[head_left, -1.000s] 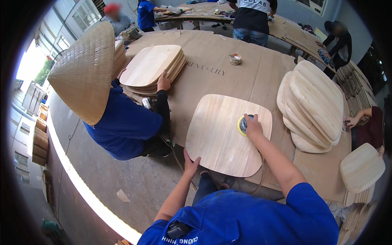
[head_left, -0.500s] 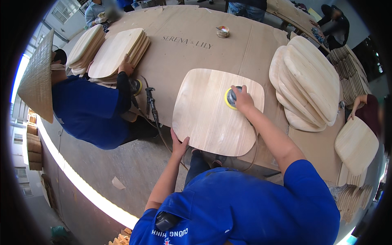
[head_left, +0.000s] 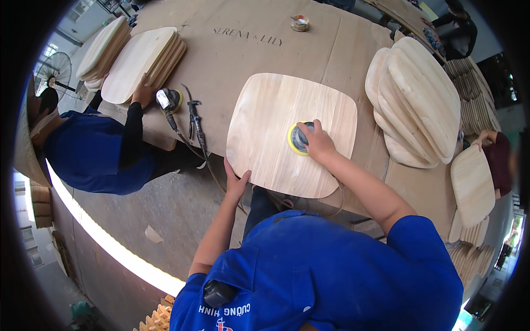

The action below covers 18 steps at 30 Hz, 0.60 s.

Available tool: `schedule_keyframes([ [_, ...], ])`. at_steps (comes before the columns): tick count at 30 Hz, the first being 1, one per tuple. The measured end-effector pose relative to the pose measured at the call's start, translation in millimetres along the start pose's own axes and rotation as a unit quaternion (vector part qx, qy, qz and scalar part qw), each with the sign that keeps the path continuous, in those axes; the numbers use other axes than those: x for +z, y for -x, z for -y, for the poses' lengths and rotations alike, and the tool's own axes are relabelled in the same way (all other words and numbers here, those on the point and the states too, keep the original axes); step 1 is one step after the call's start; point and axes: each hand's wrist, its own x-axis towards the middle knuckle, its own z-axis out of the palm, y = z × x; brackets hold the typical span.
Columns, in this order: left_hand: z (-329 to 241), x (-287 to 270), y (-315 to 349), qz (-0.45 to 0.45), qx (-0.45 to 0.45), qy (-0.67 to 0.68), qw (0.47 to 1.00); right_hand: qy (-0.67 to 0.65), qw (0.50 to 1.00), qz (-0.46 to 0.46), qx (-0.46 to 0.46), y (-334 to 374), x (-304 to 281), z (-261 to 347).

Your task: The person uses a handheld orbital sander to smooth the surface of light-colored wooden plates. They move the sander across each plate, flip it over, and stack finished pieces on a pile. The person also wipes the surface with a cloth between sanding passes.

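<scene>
A pale wooden board point(head_left: 265, 132) with rounded corners lies flat in front of me, near the edge of the cardboard-covered table. My right hand point(head_left: 318, 142) is closed over the top of a round power sander point(head_left: 298, 139) with a yellow rim, which rests on the board right of its middle. At the near left corner, my left hand point(head_left: 236, 182) grips the board's edge, thumb on top and the other fingers partly hidden. The sander's hose hangs past the board's near right side.
Stacked boards stand at the right point(head_left: 417, 99) and left point(head_left: 141, 63). A co-worker in blue point(head_left: 88, 151) handles the left stack. Near them lie another sander point(head_left: 168, 100) and an air gun point(head_left: 195, 118). A small round container point(head_left: 300, 23) sits farther back. Another person at right holds a board point(head_left: 473, 185).
My right hand has slid the sander left and slightly nearer to me across the board. My left hand keeps its hold. The co-worker at left has leaned farther left, uncovering the other sander.
</scene>
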Motion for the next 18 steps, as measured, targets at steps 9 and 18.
schedule_keyframes([
  [9,1.5,-1.1,-0.4,0.009,-0.037,0.031,0.999,0.003,0.988,-0.112,0.102,-45.7,-23.9,-28.5],
  [18,7.3,-1.1,-1.0,0.005,0.019,-0.013,1.000,-0.007,0.999,0.036,-0.009,32.3,-0.9,8.5],
])
